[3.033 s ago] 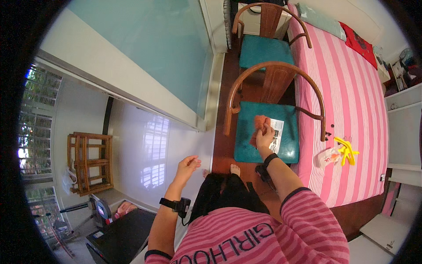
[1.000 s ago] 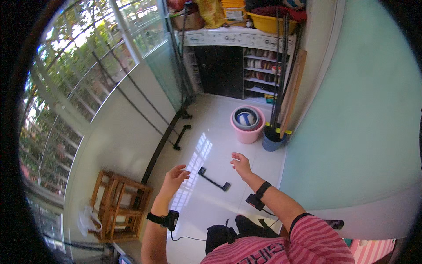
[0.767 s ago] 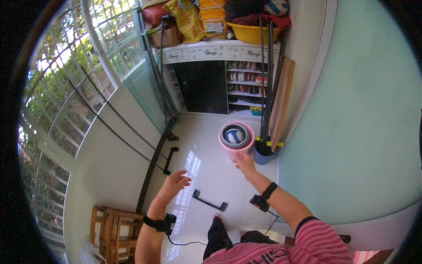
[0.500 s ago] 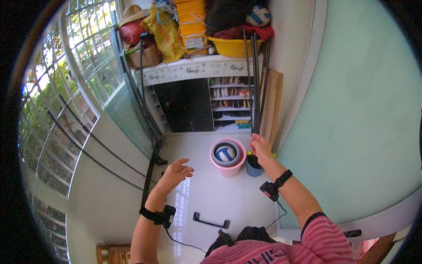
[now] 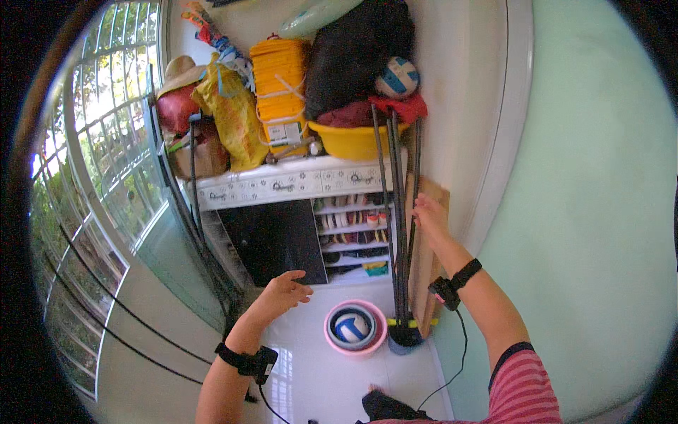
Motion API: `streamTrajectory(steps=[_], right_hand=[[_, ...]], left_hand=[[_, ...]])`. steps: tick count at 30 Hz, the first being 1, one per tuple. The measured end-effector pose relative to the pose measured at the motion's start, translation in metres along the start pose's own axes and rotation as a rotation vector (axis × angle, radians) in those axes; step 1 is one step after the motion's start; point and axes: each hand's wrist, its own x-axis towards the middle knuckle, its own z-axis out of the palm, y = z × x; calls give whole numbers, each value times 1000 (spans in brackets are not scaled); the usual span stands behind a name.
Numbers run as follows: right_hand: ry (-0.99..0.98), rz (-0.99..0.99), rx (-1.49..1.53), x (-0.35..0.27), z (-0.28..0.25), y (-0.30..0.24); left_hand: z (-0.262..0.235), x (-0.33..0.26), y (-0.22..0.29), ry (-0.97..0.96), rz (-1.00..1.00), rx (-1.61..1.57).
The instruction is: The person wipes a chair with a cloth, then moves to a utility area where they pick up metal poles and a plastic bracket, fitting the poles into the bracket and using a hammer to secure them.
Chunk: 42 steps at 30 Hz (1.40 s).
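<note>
My left hand (image 5: 281, 295) is raised in front of the cabinet, its fingers loosely bent and apart with nothing in them. My right hand (image 5: 432, 218) is held up at the right, beside several upright black poles (image 5: 397, 233); its fingers are slightly bent and look empty, and I cannot tell whether they touch a pole. The poles rise from a dark blue bucket (image 5: 405, 346). To its left on the floor stands a pink bucket (image 5: 382, 328) with a grey bucket (image 5: 342, 311) inside, and a blue and white volleyball (image 5: 351, 328) lies in that.
Ahead is a white cabinet (image 5: 304, 178) with a black door (image 5: 272, 240) and shoe shelves. On top sit a yellow basin (image 5: 353, 143), an orange bundle (image 5: 277, 85), a yellow bag (image 5: 229, 116) and another volleyball (image 5: 397, 78). A wooden board (image 5: 431, 247) leans right; barred windows stand left.
My view has tilted up and moved toward the cabinet, so its top shows more fully. My right hand is higher against the poles; the black handle-shaped piece on the floor has left view.
</note>
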Motion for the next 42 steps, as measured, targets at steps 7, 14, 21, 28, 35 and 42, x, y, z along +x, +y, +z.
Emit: streamTrajectory(steps=[7,14,21,28,35,42], right_hand=[[140,-668,-1209,182,2,-72],[213,-532,-1075,320,-19,-117],[225,-431,-925,374,-27,-126],[282,-422,-879,380,-34,-122],[42,-431,-210,345,34,-106],[-362,-317,-195,202,205,-56]], left_hand=[[-12,113,39,-23,85,-21],[-4,172,44,-3,104,-51],[-39,170,12,-7,181,-47],[-56,157,16,42,21,-120],[-112,133,-28,123,24,-141],[-179,64,-84,465,-57,-31]])
